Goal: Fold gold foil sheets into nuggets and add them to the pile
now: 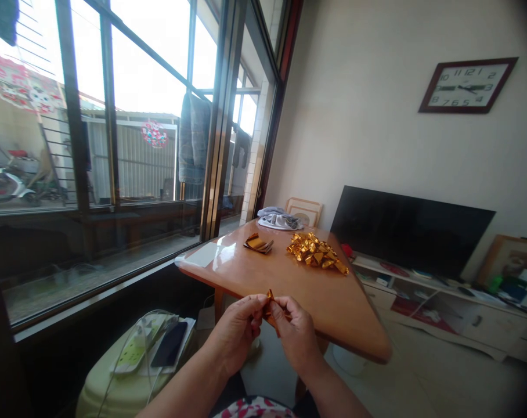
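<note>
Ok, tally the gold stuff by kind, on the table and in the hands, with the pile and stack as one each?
Held gold piece: 1
Gold pile: 1 (pieces too jumbled to count)
Gold-topped stack: 1
Total: 3

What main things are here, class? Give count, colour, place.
table: 1, brown, centre
foil pile: 1, gold, on table
sheet stack: 1, gold, on table
cloth bundle: 1, grey, on table
windows: several, dark-framed, left
clock: 1, white, wall
cabinet: 1, white, right
television: 1, black, on cabinet
stool: 1, pale green, lower left
power strip: 1, green, on stool
phone: 1, dark, on stool
foil piece: 1, gold, lower centre
left hand, right hand: 2, bare, holding foil piece
</note>
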{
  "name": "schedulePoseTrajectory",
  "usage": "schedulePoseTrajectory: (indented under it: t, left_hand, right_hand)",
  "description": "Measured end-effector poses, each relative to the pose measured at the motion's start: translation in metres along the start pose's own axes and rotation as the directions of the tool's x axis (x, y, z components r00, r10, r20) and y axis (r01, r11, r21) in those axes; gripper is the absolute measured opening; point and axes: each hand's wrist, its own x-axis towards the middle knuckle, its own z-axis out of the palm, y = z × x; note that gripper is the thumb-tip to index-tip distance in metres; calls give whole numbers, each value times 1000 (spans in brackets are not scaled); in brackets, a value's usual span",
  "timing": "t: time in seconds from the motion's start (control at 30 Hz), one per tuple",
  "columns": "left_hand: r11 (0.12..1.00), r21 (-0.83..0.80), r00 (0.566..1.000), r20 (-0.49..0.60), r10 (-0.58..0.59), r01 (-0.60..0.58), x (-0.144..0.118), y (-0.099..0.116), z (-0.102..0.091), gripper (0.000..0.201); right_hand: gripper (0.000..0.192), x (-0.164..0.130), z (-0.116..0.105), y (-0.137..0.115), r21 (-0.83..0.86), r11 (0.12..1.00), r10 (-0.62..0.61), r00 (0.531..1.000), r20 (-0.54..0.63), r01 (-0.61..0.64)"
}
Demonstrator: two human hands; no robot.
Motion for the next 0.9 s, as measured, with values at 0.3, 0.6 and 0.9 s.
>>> schedulePoseTrajectory:
  t: [0.3, 0.6, 0.9]
  left_hand:
    - [954, 221, 975, -42, 216, -202, -3, 3, 1, 22]
    - [938, 292, 976, -48, 211, -188, -1, 5, 3, 25]
    - [953, 195, 969, -39, 244, -232, 2, -2, 2, 22]
  right_hand:
    - [43, 0, -1, 2, 24, 999, 32, 999, 1, -32]
    - [31, -1, -1, 5, -79, 993, -84, 996, -15, 82]
    - [40, -1, 1, 0, 16, 1000, -1, 1000, 18, 1]
